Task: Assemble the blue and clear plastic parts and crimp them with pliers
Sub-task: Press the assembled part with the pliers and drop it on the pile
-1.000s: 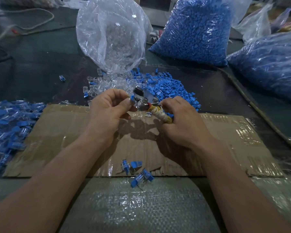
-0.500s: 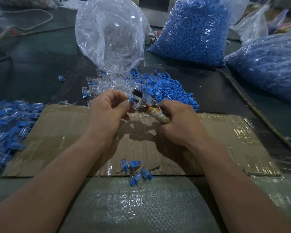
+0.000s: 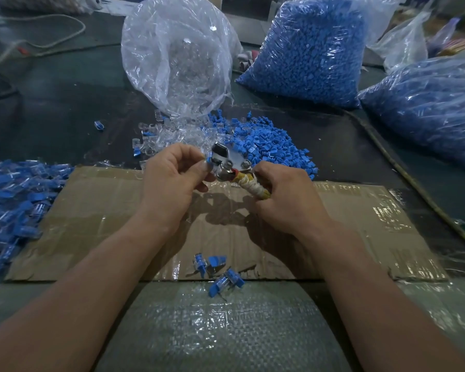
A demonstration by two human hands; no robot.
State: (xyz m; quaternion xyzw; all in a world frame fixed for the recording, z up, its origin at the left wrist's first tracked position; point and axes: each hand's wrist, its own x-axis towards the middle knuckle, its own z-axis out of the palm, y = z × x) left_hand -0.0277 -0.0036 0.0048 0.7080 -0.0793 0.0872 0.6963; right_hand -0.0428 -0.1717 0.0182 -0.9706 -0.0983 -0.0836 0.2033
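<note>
Three plastic bags stood at the far side of the dark table [image 3: 51, 108]: a clear bag [image 3: 177, 55] of clear parts, a blue-filled bag [image 3: 306, 49] beside it, and a second blue-filled bag [image 3: 427, 108] at the right edge. Loose clear parts [image 3: 172, 135] and a loose blue heap [image 3: 274, 146] lay side by side, partly mixed, just in front of the clear bag. A flat, taped cardboard sheet [image 3: 91, 210] lay nearer the person, with woven plastic sheeting [image 3: 212, 331] nearest of all. A pile of blue-and-clear pieces [image 3: 11, 197] sat beside the cardboard's left end. A few stray pieces [image 3: 226, 283] lay at its near edge. A pale cord [image 3: 38, 44] trailed across the far left. The room beyond was dim and cluttered, with details unreadable.

Both hands were held above the cardboard's far edge. The right hand [image 3: 287, 200] was wrapped round the handle of the pliers [image 3: 226, 162], which was wound in yellow and white tape. The long axis ran diagonally: handle low and right inside the fist, metal head up and left, pointing away from the person. The left hand [image 3: 169, 183] pinched a small blue part [image 3: 208, 162] between thumb and forefinger, against the left side of the head. Whether the jaws had closed on it could not be told.
</note>
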